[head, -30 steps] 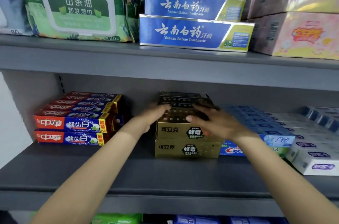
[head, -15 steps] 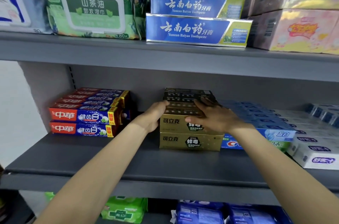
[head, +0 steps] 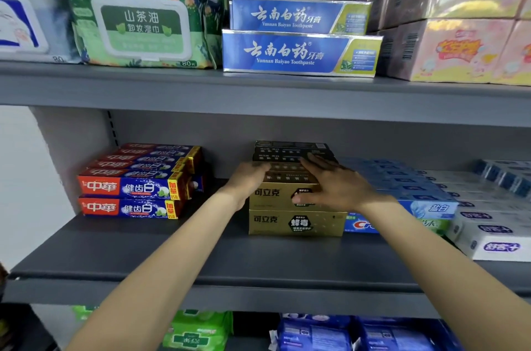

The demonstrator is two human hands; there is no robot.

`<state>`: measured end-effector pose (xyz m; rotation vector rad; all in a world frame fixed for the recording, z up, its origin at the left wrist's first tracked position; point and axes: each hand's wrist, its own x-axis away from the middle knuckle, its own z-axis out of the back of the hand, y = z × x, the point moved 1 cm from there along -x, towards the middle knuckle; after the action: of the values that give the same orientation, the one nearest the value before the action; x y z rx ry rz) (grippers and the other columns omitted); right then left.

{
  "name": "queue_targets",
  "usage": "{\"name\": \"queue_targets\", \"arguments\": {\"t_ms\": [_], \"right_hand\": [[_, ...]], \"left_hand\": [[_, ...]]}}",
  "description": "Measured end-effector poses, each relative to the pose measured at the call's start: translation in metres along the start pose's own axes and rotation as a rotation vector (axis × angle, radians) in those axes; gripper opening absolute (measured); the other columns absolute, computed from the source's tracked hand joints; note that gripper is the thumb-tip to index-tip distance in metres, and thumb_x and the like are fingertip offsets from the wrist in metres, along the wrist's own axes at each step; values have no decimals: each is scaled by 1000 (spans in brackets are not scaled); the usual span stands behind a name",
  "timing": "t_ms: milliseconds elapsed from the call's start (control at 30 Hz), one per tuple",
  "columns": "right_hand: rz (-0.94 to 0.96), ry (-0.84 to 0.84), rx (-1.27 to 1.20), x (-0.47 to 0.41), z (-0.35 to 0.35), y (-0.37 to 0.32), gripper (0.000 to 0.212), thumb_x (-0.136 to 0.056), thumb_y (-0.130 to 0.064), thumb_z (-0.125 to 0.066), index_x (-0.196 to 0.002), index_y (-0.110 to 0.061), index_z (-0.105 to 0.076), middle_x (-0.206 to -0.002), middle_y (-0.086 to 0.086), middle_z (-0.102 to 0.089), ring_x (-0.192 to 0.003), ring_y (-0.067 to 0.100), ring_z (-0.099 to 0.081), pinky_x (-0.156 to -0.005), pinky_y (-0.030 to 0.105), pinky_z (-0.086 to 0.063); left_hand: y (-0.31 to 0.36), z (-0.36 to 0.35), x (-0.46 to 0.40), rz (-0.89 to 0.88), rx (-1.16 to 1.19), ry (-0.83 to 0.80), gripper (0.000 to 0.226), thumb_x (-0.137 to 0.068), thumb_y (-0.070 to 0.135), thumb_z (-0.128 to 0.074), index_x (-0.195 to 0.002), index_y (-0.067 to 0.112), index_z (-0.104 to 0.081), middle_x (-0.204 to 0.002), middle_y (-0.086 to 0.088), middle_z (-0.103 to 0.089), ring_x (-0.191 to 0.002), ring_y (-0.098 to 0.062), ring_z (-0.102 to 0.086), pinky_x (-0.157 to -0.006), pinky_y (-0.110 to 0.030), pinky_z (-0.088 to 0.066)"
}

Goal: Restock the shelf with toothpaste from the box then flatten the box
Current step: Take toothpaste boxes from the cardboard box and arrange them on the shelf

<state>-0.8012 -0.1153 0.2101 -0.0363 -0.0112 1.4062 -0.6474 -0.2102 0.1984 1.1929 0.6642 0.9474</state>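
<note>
A stack of gold toothpaste boxes (head: 296,222) stands on the middle of the grey shelf (head: 201,253), with darker boxes behind it. My left hand (head: 247,179) grips the left end of the top gold box (head: 270,194), its fingers curled over the top edge. On the same box lies my right hand (head: 336,184), fingers spread straight across the top and thumb on the front face. The cardboard box is out of view.
Red and blue toothpaste boxes (head: 129,188) are stacked to the left, Crest boxes (head: 425,195) and white boxes (head: 494,241) to the right. On the upper shelf sit wet wipes (head: 138,28), Yunnan Baiyao toothpaste (head: 287,53) and pink packs (head: 459,48). More packs lie below.
Both hands stay on the gold stack. My right thumb has come down onto the front face of the top box, and my view has shifted slightly left.
</note>
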Motion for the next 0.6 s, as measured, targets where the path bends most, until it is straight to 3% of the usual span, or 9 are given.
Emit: {"name": "queue_targets", "arguments": {"t_ms": [133,233,333,433,600], "right_hand": [[78,111,74,9,-3,-4,107,-71,-71,-58,-151,-28,-2,-157,-6,22,-144,12,17,-120,39,2],[39,97,74,11,-9,-9,104,-73,-60,-66,-150,-35,-1,-158,-13,8,-146,18,-4,-118,39,-11],[-4,107,74,11,-10,-12,100,-77,-49,-69,-149,-38,-1,-158,-16,0,-145,17,-14,-115,39,-21],[-36,90,73,9,-7,-17,102,-76,-44,-72,-150,-35,-2,-159,-14,-2,-145,18,-15,-115,39,-21],[-70,55,6,4,-5,-31,102,-75,-46,-72,-151,-29,-5,-159,-8,-5,-145,23,-9,-116,42,-16]], "left_hand": [[-4,6,9,-128,-200,-28,24,-90,41,-57,-106,23,-59,-112,2,-61,-109,-17,-55,-90,-27,-39],[-8,8,14,-223,-393,-92,56,-79,41,-71,-128,24,-50,-124,7,-57,-115,-13,-53,-92,-24,-39],[-17,7,13,-240,-604,-79,93,-73,37,-77,-148,18,-24,-142,0,-44,-128,-18,-46,-105,-30,-39],[-20,5,11,-219,-676,-42,107,-77,32,-76,-153,15,-3,-150,-11,-32,-137,-27,-32,-111,-36,-32],[-17,13,15,-250,-744,-50,100,-76,38,-75,-151,19,-11,-148,-10,-34,-136,-28,-32,-108,-38,-33]]}}
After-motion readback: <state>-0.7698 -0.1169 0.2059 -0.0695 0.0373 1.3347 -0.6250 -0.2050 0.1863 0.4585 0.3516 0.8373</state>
